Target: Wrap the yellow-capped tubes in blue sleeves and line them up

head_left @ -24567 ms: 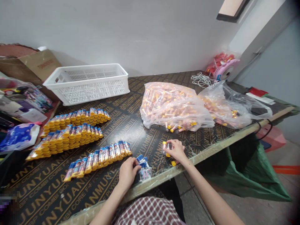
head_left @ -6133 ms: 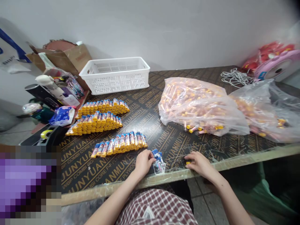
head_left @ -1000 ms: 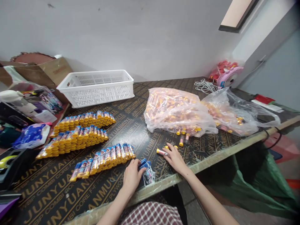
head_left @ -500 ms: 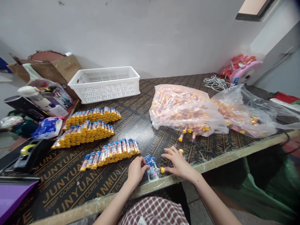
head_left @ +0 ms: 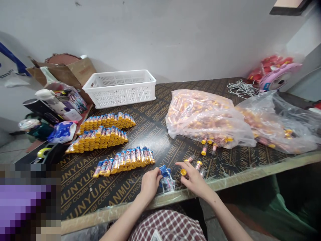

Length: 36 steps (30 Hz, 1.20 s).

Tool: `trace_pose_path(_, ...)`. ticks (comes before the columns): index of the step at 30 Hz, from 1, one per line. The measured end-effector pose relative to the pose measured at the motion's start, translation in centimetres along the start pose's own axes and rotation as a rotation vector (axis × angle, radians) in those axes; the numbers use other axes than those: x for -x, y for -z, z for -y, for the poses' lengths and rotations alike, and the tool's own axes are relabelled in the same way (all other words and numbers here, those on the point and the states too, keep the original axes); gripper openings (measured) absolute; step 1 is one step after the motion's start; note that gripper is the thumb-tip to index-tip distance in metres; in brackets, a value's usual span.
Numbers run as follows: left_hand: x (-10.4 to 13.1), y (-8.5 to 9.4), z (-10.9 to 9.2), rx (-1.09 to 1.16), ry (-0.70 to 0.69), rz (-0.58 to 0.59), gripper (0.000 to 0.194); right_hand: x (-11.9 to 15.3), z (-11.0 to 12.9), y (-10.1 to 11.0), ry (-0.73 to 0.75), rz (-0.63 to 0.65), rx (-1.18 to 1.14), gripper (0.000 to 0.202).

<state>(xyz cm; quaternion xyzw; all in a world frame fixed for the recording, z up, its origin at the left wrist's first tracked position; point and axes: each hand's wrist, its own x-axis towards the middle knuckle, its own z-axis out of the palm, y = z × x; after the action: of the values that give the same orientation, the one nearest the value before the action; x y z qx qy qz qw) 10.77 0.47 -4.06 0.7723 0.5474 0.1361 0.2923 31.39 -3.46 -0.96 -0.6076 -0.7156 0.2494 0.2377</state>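
At the front edge of the table lies a small pile of flat blue-and-clear printed sleeves [head_left: 167, 180]. My left hand [head_left: 150, 182] is closed at the pile's left side, thumb and fingers pinching the edge of a blue sleeve. To the right, my right hand [head_left: 194, 179] has a small tube with a yellow cap [head_left: 183, 172] between thumb and fingers, its cap toward me; the tube's body is mostly hidden. Loose clear tubes with yellow ends [head_left: 198, 165] lie beside and beyond this hand. Left of my hands, sleeved tubes [head_left: 125, 160] stand in a slanting row.
Two more stacks of sleeved tubes [head_left: 100, 139] sit behind that row. A white plastic basket [head_left: 122, 95] stands near the wall. Large clear bags of tubes [head_left: 200, 110] spread over the right side. A tape dispenser [head_left: 44, 153], bottles and a pink fan [head_left: 278, 78] flank the table.
My right hand has lifted slightly and turned, bringing the yellow-capped tube up between thumb and fingers. My left hand stays at the sleeves. The whole view has shifted a little leftward.
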Motion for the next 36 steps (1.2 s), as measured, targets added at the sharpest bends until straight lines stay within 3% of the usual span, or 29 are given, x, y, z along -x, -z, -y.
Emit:
trace_pose_path(5,0.4,0.1,0.1,0.057,-0.097,-0.106,0.008,0.8,0.0,-0.2,0.045,-0.229,-0.149,0.023)
trace_pose_path(8,0.3,0.0,0.3,0.207,-0.068,-0.112,0.008,1.2,0.0,-0.6,0.022,-0.325,-0.202,0.019)
trace_pose_path(13,-0.2,-0.3,0.3,0.852,0.165,-0.022,0.013,1.9,0.5,-1.0,-0.025,-0.354,-0.357,0.024)
trace_pose_path(15,-0.3,-0.1,0.0,1.106,0.301,0.015,0.023,2.2,0.9,-1.1,-0.027,-0.379,-0.361,0.024)
trace_pose_path(18,-0.4,0.3,-0.4,1.311,0.439,0.017,0.042,2.5,1.4,-1.4,-0.018,-0.410,-0.323,0.024)
trace_pose_path(24,-0.5,0.3,-0.4,1.447,0.558,-0.049,0.034,3.1,1.9,-2.3,0.000,-0.476,-0.261,0.024)
trace_pose_path(31,-0.7,0.6,-0.1,1.477,0.594,-0.212,0.036,3.4,2.5,-2.8,0.045,-0.516,-0.250,0.027)
trace_pose_path(36,-0.7,0.8,-0.1,1.451,0.588,-0.241,0.037,3.2,2.8,-3.2,0.059,-0.525,-0.245,0.028)
